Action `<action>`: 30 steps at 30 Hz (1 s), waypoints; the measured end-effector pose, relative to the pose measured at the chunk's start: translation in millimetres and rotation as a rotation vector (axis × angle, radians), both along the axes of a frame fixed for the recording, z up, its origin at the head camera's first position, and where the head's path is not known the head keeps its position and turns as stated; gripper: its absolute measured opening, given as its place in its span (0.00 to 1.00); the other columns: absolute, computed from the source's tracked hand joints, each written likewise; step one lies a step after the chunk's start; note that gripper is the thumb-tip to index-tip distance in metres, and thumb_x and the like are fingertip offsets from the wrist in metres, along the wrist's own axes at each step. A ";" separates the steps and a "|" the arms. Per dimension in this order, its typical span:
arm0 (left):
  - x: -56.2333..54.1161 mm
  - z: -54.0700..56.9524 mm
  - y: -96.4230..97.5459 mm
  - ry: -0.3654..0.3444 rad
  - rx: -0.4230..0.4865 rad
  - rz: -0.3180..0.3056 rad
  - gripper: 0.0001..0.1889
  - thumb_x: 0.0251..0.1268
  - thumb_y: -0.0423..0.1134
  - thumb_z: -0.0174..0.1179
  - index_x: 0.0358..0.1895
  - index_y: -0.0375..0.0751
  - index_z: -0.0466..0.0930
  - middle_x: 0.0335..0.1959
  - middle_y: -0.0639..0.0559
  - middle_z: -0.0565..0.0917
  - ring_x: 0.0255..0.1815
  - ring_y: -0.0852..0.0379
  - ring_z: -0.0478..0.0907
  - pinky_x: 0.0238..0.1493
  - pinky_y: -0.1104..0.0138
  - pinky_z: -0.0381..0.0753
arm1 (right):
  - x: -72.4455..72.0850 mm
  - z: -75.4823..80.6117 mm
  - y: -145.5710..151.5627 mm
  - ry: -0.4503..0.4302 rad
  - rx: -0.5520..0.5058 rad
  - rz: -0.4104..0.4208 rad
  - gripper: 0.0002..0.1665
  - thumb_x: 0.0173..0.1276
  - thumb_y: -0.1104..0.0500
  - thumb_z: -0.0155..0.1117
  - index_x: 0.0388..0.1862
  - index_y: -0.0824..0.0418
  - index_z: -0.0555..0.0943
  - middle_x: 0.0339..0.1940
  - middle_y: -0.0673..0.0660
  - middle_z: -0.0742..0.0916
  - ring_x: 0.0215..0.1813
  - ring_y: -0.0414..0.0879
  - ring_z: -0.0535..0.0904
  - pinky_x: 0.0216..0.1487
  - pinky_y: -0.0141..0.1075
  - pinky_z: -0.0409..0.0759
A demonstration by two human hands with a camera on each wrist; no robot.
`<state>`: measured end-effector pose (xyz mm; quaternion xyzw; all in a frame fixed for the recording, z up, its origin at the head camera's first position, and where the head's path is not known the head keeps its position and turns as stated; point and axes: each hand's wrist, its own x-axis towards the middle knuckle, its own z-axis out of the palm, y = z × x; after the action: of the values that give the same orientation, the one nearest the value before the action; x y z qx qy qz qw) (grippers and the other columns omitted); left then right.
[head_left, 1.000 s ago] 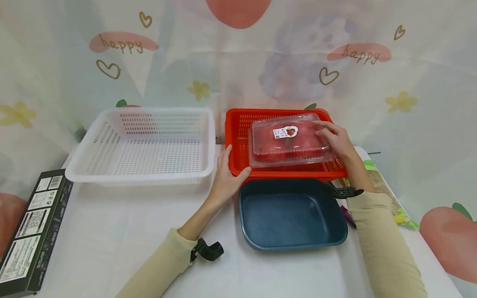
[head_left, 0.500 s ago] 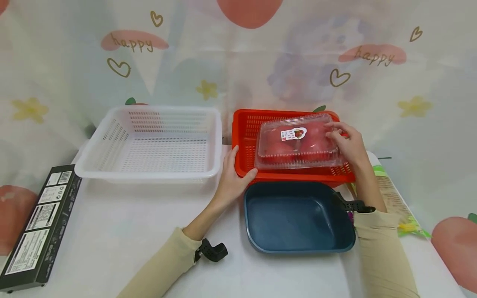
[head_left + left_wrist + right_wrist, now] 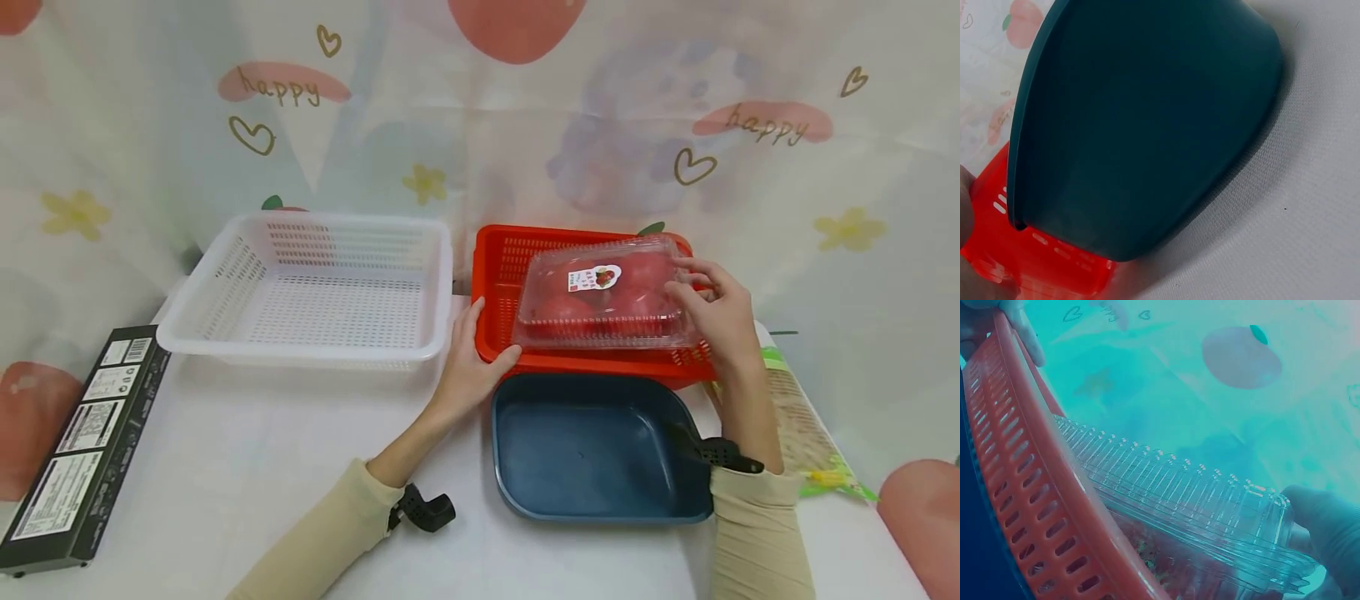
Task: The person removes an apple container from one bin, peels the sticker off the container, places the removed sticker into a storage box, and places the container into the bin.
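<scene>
A red slotted plastic basket [image 3: 585, 361] stands at the back right. Its front left corner is gripped by my left hand [image 3: 467, 371], thumb inside the rim and fingers outside. In the basket sits a clear plastic box of round red fruit [image 3: 592, 312] with a white label on its lid, slightly askew. My right hand [image 3: 720, 317] holds the box by its right end, fingers bent around the edge. In the right wrist view the box's ribbed side [image 3: 1179, 487] slants up above the basket rim. The fruit's exact kind is hard to tell through the plastic.
A dark blue plastic basin [image 3: 592, 454] stands right in front of the red basket. To the left is a white slotted basket [image 3: 337, 308]. A long black box with labels [image 3: 90, 442] lies at the far left; a green-edged packet [image 3: 802, 417] is behind the right forearm.
The head view has shifted, so things sit further right in it. My right hand has slid outward to the box's right end, with its fingers more bent. My left hand stays on the basket corner.
</scene>
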<state>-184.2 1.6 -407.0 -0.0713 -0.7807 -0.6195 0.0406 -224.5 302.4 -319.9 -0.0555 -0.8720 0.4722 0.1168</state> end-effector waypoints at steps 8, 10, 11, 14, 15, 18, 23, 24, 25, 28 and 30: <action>0.9 -1.5 2.2 -0.012 0.001 0.003 0.48 0.56 0.48 0.67 0.77 0.52 0.47 0.75 0.54 0.54 0.71 0.48 0.63 0.57 0.56 0.81 | 6.1 7.5 -7.8 0.081 0.098 0.047 0.31 0.67 0.42 0.62 0.67 0.47 0.72 0.56 0.54 0.76 0.43 0.40 0.74 0.36 0.17 0.77; 1.0 -2.1 2.4 -0.008 -0.002 0.002 0.48 0.56 0.48 0.67 0.77 0.51 0.46 0.76 0.54 0.54 0.71 0.49 0.63 0.57 0.57 0.81 | 7.6 8.0 -10.8 0.102 0.112 0.053 0.31 0.66 0.43 0.63 0.67 0.48 0.73 0.54 0.53 0.76 0.38 0.39 0.75 0.35 0.18 0.78; 0.8 -2.1 2.6 -0.006 -0.004 0.001 0.48 0.56 0.48 0.67 0.77 0.51 0.47 0.76 0.54 0.54 0.71 0.49 0.63 0.57 0.57 0.81 | 8.2 8.1 -12.2 0.115 0.118 0.058 0.30 0.66 0.44 0.63 0.66 0.49 0.73 0.55 0.54 0.76 0.35 0.39 0.74 0.35 0.18 0.78; 0.6 -2.2 3.5 -0.002 -0.008 -0.001 0.48 0.57 0.48 0.66 0.77 0.51 0.47 0.76 0.54 0.54 0.71 0.49 0.63 0.57 0.57 0.81 | 10.1 8.0 -15.7 0.153 0.133 0.064 0.30 0.66 0.46 0.64 0.66 0.51 0.74 0.58 0.57 0.76 0.26 0.38 0.73 0.34 0.18 0.77; 0.7 -2.1 3.7 -0.002 -0.007 -0.001 0.48 0.56 0.48 0.67 0.77 0.51 0.47 0.76 0.54 0.54 0.71 0.49 0.63 0.57 0.57 0.81 | 10.5 7.9 -17.1 0.166 0.137 0.065 0.29 0.66 0.47 0.64 0.65 0.51 0.74 0.60 0.57 0.76 0.24 0.38 0.72 0.34 0.18 0.77; 0.1 -1.8 4.1 -0.003 0.003 0.003 0.48 0.56 0.46 0.67 0.77 0.53 0.47 0.75 0.54 0.54 0.71 0.47 0.62 0.56 0.57 0.81 | 11.0 7.5 -20.6 0.196 0.113 0.063 0.28 0.66 0.48 0.65 0.64 0.52 0.76 0.61 0.55 0.76 0.22 0.38 0.70 0.34 0.18 0.77; 0.0 -1.2 3.5 -0.007 -0.003 0.018 0.48 0.56 0.45 0.67 0.77 0.53 0.47 0.75 0.54 0.55 0.71 0.47 0.63 0.56 0.56 0.81 | 9.3 6.8 -24.8 0.225 0.005 0.027 0.24 0.65 0.51 0.66 0.60 0.53 0.80 0.42 0.40 0.82 0.21 0.37 0.72 0.34 0.20 0.79; 0.2 -1.0 3.3 -0.006 -0.008 0.022 0.48 0.56 0.45 0.67 0.77 0.53 0.47 0.75 0.54 0.55 0.71 0.47 0.63 0.56 0.56 0.81 | 8.7 7.0 -25.1 0.229 -0.014 0.017 0.24 0.65 0.52 0.67 0.59 0.53 0.80 0.38 0.38 0.82 0.21 0.37 0.72 0.34 0.20 0.79; 0.1 -0.8 3.1 -0.003 -0.010 0.024 0.48 0.56 0.45 0.67 0.77 0.53 0.47 0.75 0.54 0.55 0.71 0.47 0.63 0.56 0.57 0.81 | 8.3 7.4 -25.3 0.232 -0.033 0.008 0.23 0.64 0.52 0.67 0.59 0.54 0.81 0.35 0.37 0.82 0.21 0.37 0.72 0.34 0.20 0.79; 0.6 -0.4 2.1 0.002 -0.004 0.025 0.48 0.56 0.45 0.67 0.77 0.53 0.48 0.75 0.54 0.55 0.70 0.47 0.63 0.56 0.56 0.81 | 7.5 8.7 -25.8 0.238 -0.070 -0.008 0.22 0.64 0.53 0.68 0.57 0.55 0.82 0.33 0.36 0.83 0.22 0.37 0.72 0.34 0.20 0.79; 0.6 -0.3 1.5 0.002 -0.002 0.027 0.48 0.55 0.45 0.68 0.77 0.54 0.48 0.75 0.55 0.55 0.70 0.48 0.64 0.56 0.57 0.81 | 7.8 9.7 -25.9 0.241 -0.081 -0.015 0.22 0.64 0.53 0.68 0.57 0.54 0.82 0.34 0.36 0.83 0.22 0.37 0.72 0.34 0.20 0.80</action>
<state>-183.7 3.1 -407.4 -0.0616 -0.7820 -0.6182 0.0496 -216.7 276.5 -310.2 -0.0093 -0.8313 0.5095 0.2220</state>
